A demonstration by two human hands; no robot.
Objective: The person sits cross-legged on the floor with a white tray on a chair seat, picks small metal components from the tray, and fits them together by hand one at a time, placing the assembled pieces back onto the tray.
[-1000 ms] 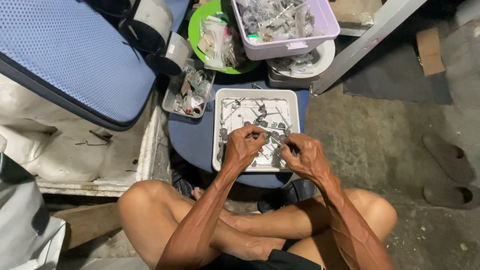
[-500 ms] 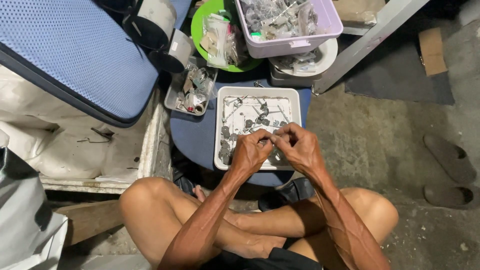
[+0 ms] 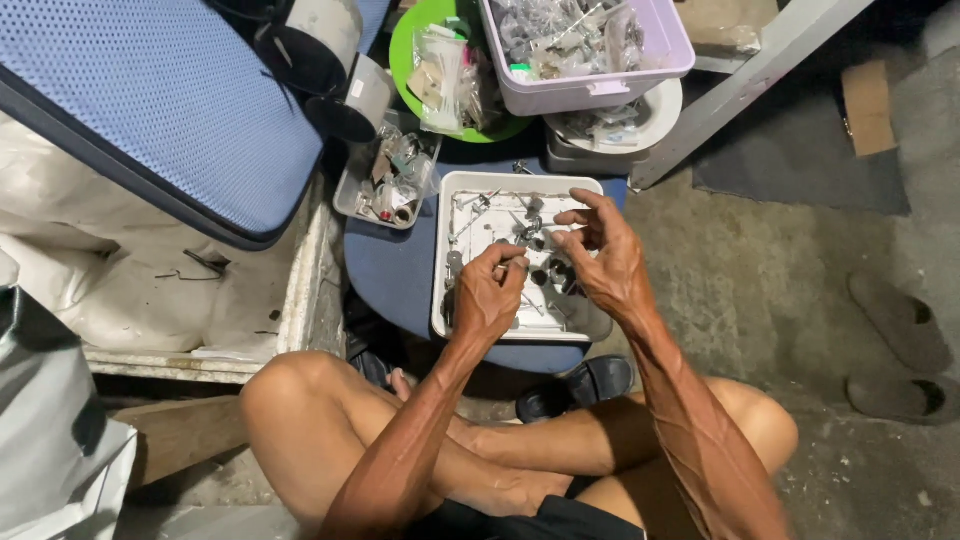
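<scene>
A white square tray (image 3: 446, 250) of several small metal parts rests on a round blue stool top (image 3: 390, 272) in front of my crossed legs. My left hand (image 3: 488, 298) hovers over the tray's near half, its fingers curled around a small metal part (image 3: 513, 263) that pokes out at the fingertips. My right hand (image 3: 605, 262) is just to the right, over the tray's right side. Its fingers are spread and lifted, and nothing shows between them. The two hands are a few centimetres apart.
Behind the tray stand a clear box of oddments (image 3: 385, 188), a green plate with bagged parts (image 3: 405, 55), a lavender bin (image 3: 600, 88) and a white bowl (image 3: 655, 115). A blue cushion (image 3: 150, 100) lies left. A black shoe (image 3: 590, 385) and sandals (image 3: 900, 322) sit on the concrete floor.
Half a second ago both hands met over one small part. Now my right hand has drawn away to the right with its fingers spread, and my left keeps the part.
</scene>
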